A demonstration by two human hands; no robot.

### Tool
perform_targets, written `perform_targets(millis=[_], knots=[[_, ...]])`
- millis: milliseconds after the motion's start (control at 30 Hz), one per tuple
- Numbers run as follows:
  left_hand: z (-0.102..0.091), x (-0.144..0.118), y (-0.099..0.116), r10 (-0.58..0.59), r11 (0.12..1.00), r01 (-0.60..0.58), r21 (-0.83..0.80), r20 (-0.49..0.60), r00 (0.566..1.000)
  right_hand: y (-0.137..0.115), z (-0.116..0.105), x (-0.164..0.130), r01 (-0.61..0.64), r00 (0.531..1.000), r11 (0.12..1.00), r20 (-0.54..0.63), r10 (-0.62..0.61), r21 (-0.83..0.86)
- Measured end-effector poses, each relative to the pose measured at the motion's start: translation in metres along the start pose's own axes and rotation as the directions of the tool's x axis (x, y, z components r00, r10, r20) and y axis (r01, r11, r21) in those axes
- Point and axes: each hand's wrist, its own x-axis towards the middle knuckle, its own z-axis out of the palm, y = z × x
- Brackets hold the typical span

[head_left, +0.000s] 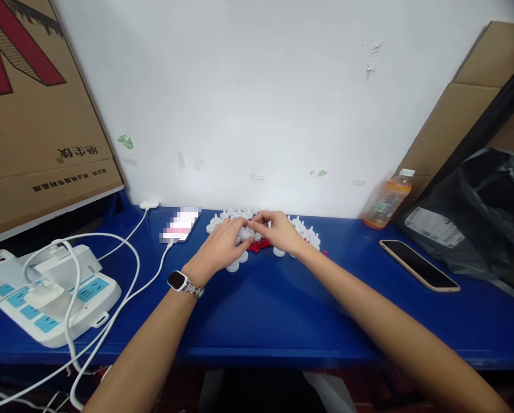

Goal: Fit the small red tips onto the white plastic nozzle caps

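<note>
My left hand (226, 242), with a watch at its wrist, has its fingers closed round a translucent white spouted cap (246, 233). The fingertips of my right hand (279, 229) pinch together at the top of that cap, and whatever they hold is hidden. Below both hands lies a pile of small red pieces (259, 246). More translucent white spouted caps (312, 236) stand to the right of my right hand. Others sit behind the hands, and a few caps (233, 266) lie just below my left hand.
On the blue table (261, 310), a power strip (54, 298) with looping white cables and a lit phone (180, 223) are at left. A dark-screened phone (418, 264), an orange drink bottle (388, 198) and a grey plastic bag (467, 212) are at right. A white wall (257, 103) stands behind.
</note>
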Motion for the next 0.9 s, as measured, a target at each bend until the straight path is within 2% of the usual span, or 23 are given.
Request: perform_targets(millis=[67, 167, 233, 300, 400, 600, 667, 733, 800, 833, 900], knots=[[0.002, 0.000, 0.001, 0.019, 1.000, -0.017, -0.022, 0.089, 0.996, 0.001, 0.000, -0.018, 0.011, 1.000, 0.999, -0.016, -0.012, -0.032], [0.004, 0.000, 0.000, 0.021, 1.000, -0.020, -0.008, 0.103, 0.994, 0.008, -0.003, -0.035, 0.119, 0.992, 0.967, -0.014, -0.125, -0.227], [0.004, -0.001, -0.001, 0.020, 1.000, -0.021, 0.008, 0.094, 0.995, 0.011, -0.006, -0.041, 0.215, 0.977, 0.900, 0.082, -0.199, -0.379], [0.004, -0.001, -0.002, 0.020, 1.000, -0.023, 0.022, 0.100, 0.995, 0.013, -0.009, -0.043, 0.296, 0.953, 0.826, 0.206, -0.222, -0.480], [0.001, -0.001, 0.000, 0.014, 0.999, -0.019, 0.040, 0.112, 0.994, 0.013, -0.007, -0.043, 0.343, 0.933, 0.761, 0.296, -0.207, -0.550], [0.000, -0.001, 0.002, 0.016, 0.999, -0.020, 0.032, 0.114, 0.993, 0.018, -0.001, -0.042, 0.332, 0.938, 0.754, 0.281, -0.202, -0.566], [0.000, -0.001, 0.002, 0.015, 1.000, -0.017, 0.024, 0.107, 0.994, 0.019, -0.002, -0.042, 0.304, 0.950, 0.804, 0.226, -0.216, -0.511], [0.000, -0.001, 0.003, 0.017, 1.000, -0.019, 0.019, 0.096, 0.995, 0.018, -0.004, -0.040, 0.221, 0.975, 0.901, 0.092, -0.201, -0.373], [0.000, -0.001, 0.004, 0.026, 1.000, -0.027, 0.011, 0.095, 0.995, 0.017, -0.006, -0.037, 0.105, 0.992, 0.987, -0.053, -0.112, -0.121], [0.000, -0.001, 0.006, 0.030, 1.000, -0.030, 0.003, 0.098, 0.995, 0.017, -0.006, -0.036, 0.058, 0.994, 0.998, -0.097, -0.055, 0.031], [0.000, -0.002, 0.010, 0.031, 0.999, -0.028, -0.026, 0.101, 0.994, 0.016, -0.005, -0.033, 0.004, 0.992, 0.954, -0.118, 0.033, 0.301]])
